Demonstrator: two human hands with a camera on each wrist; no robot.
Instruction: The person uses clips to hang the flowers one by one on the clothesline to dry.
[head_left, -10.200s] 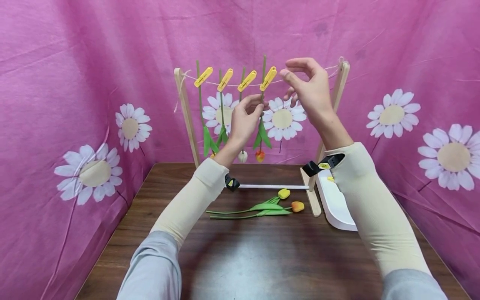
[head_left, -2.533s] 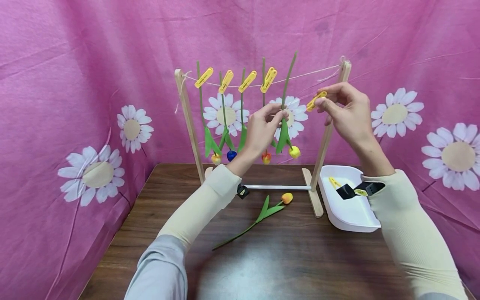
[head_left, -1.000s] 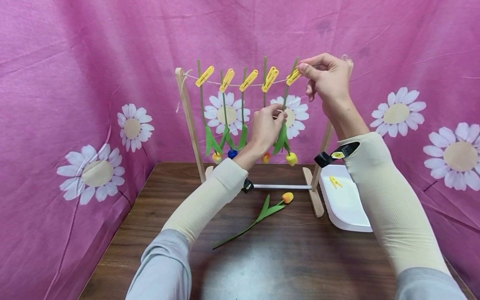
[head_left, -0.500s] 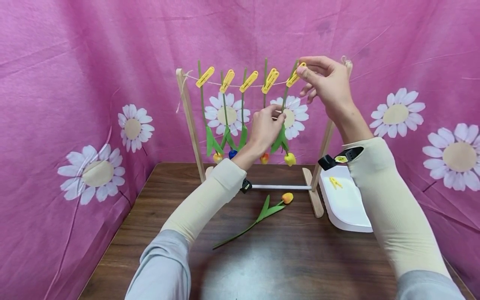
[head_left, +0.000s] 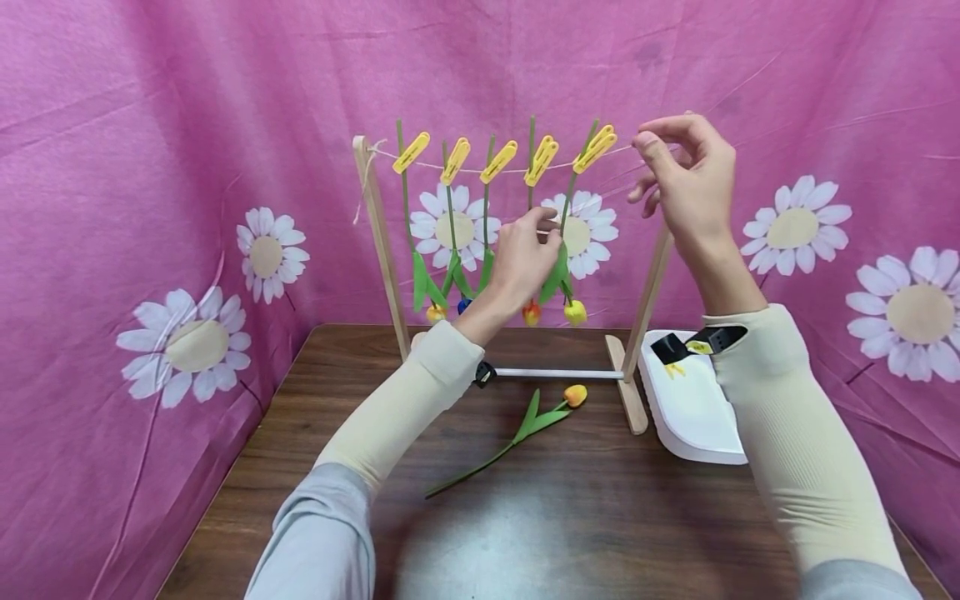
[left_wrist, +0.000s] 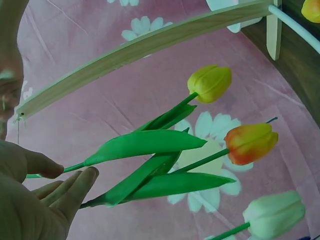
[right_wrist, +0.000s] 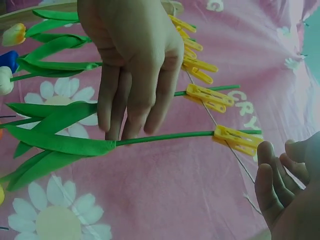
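Note:
A yellow tulip point(head_left: 575, 312) hangs upside down, its stem clipped to the string by a yellow clothespin point(head_left: 596, 150). Beside that stem is my left hand point(head_left: 522, 258), thumb and fingers loosely parted around it; the fingers point(right_wrist: 137, 107) look straight in the right wrist view. My right hand point(head_left: 690, 175) is off to the right of the clothespin, fingers loosely bent and holding nothing. Farther left on the line hang several clipped tulips, among them a red-orange one point(left_wrist: 251, 143) and a white one point(left_wrist: 275, 215); my left arm hides the white one in the head view.
The string spans a wooden frame with a left post point(head_left: 380, 250), a right post point(head_left: 649, 296) and a white bottom rod point(head_left: 558, 374). One orange-yellow tulip point(head_left: 575, 396) lies on the brown table point(head_left: 480, 533). A white tray point(head_left: 697, 425) at right holds a yellow clothespin point(head_left: 675, 371).
The yellow tulip, held beside a loose clothespin earlier, is now clipped on the string. My right hand has let go of the clothespin and drawn right; my left fingers have loosened from the stem.

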